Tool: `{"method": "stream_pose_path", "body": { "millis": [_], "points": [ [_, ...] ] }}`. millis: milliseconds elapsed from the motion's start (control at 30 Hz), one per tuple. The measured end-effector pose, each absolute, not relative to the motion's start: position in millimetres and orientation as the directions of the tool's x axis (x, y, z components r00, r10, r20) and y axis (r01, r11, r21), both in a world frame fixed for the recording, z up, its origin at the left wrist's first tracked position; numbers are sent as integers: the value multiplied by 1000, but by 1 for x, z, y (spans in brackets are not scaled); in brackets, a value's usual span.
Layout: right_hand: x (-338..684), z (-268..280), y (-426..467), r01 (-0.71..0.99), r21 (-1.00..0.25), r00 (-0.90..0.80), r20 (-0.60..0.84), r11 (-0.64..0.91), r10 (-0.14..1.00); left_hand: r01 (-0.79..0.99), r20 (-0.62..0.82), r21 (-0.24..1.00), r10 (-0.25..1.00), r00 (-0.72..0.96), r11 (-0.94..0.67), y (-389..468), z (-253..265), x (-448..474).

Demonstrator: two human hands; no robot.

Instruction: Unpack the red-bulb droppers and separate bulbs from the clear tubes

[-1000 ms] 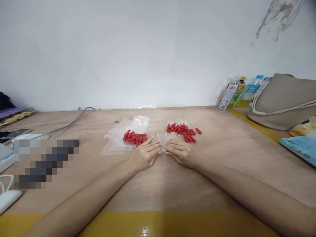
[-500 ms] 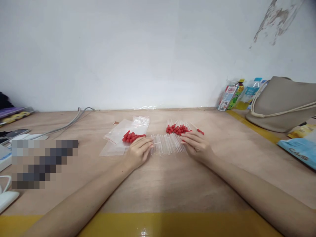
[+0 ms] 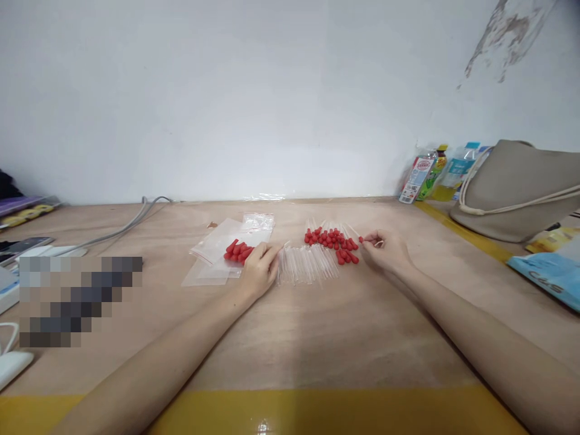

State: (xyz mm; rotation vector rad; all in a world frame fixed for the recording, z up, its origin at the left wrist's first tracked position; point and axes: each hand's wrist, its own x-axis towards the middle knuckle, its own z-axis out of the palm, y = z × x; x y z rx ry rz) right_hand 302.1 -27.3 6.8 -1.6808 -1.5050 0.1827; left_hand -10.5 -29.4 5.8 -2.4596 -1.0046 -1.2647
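My left hand [image 3: 259, 266] is closed in a pinch around a thin clear tube [image 3: 286, 244], whose end shows past the fingertips. Beside it, at the left end of a row of loose clear tubes [image 3: 308, 266], lies a small heap of red rubber bulbs [image 3: 235, 251]. Over on the right, my right hand [image 3: 385, 251] pinches the red bulb of a dropper [image 3: 361, 240], its clear tube pointing away toward the wall. Several droppers with red bulbs [image 3: 333, 237] lie in a pile just left of that hand.
Flat clear zip bags [image 3: 212, 241] lie under and behind the loose bulbs. A grey cable [image 3: 131, 225] and white devices are at left. Bottles [image 3: 455, 175], a drink carton [image 3: 417, 178], a beige bag [image 3: 516, 187] and a blue packet [image 3: 544, 278] stand or lie at right.
My right hand has moved right, from the loose tubes to the dropper at the pile's edge. More red bulbs show where it was. My left hand has shifted slightly, its tube now tilted upward.
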Motion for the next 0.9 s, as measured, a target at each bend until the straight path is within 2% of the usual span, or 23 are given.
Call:
{"method": "stream_pose_path", "body": {
  "millis": [100,267,500,700,900],
  "points": [
    [300,6,-28,736,-672,261,397,85,880,649,768,160,507,391,-743,-29,6,-8],
    [293,7,-32,742,-660,213,401,120,891,622,734,149,507,451,-769,-29,4,-6],
    [289,8,-35,781,-622,164,291,56,943,551,738,155,467,487,-820,-34,0,-4],
    [305,7,-26,806,-586,351,369,-78,860,548,737,161,469,486,-821,-36,3,-4],
    [311,6,-10,800,-523,457,216,-293,863,625,768,169,499,401,-762,-38,8,-6]
  ]
}}
